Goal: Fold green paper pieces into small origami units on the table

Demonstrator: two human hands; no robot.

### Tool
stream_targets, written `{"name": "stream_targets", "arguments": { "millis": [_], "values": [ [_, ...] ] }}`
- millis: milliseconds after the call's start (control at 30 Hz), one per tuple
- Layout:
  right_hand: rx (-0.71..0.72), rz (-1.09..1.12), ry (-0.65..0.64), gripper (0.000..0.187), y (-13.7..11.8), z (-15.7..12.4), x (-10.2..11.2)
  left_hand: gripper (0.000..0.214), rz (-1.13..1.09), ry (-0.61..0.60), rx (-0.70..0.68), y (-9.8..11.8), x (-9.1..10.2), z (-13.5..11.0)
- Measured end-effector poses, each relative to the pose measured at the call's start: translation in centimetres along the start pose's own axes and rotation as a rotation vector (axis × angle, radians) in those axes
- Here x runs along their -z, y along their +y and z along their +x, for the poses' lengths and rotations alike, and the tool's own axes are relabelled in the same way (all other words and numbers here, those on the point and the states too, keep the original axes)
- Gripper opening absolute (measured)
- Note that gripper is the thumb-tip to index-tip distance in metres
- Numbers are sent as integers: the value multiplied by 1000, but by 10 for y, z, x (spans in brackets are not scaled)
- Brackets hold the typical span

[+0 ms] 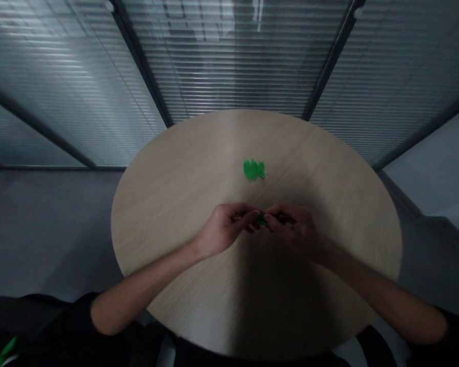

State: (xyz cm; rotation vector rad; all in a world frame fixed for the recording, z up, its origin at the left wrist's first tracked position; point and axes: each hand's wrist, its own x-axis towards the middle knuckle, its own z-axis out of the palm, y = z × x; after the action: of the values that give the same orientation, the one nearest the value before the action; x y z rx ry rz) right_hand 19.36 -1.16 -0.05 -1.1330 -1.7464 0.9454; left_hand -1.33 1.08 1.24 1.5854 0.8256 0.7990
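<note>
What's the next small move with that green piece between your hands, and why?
Probably lower the small green piece, pinched between the left hand and right hand, onto the round wooden table beside the green leaf-shaped pieces. They lie just ahead of the hands and look the same green, though the pinched piece's shape is mostly hidden.

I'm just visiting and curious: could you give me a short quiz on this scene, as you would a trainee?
1. What shape is the wooden table top? A round, B square, C triangular.
2. True or false: the cluster of leaf-shaped pieces lies on the table, beyond the hands.
3. Fill in the blank: the small piece pinched between the left hand and right hand is coloured ____.

Key: 1 A; 2 true; 3 green.
</note>
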Motion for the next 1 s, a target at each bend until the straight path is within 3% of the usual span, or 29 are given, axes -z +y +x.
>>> {"name": "stream_targets", "arguments": {
  "millis": [200,400,667,1000],
  "values": [
    [-147,165,-12,25,1,1,-1,31,-88,3,41,0,1,3],
    [-107,178,-55,38,-2,3,1,31,-94,21,52,-1,2,3],
    [-151,177,-8,29,1,2,-1,27,-141,49,45,-1,1,4],
    [-32,123,40,21,-3,-1,1,20,-85,137,-44,2,0,0]
  ]
}}
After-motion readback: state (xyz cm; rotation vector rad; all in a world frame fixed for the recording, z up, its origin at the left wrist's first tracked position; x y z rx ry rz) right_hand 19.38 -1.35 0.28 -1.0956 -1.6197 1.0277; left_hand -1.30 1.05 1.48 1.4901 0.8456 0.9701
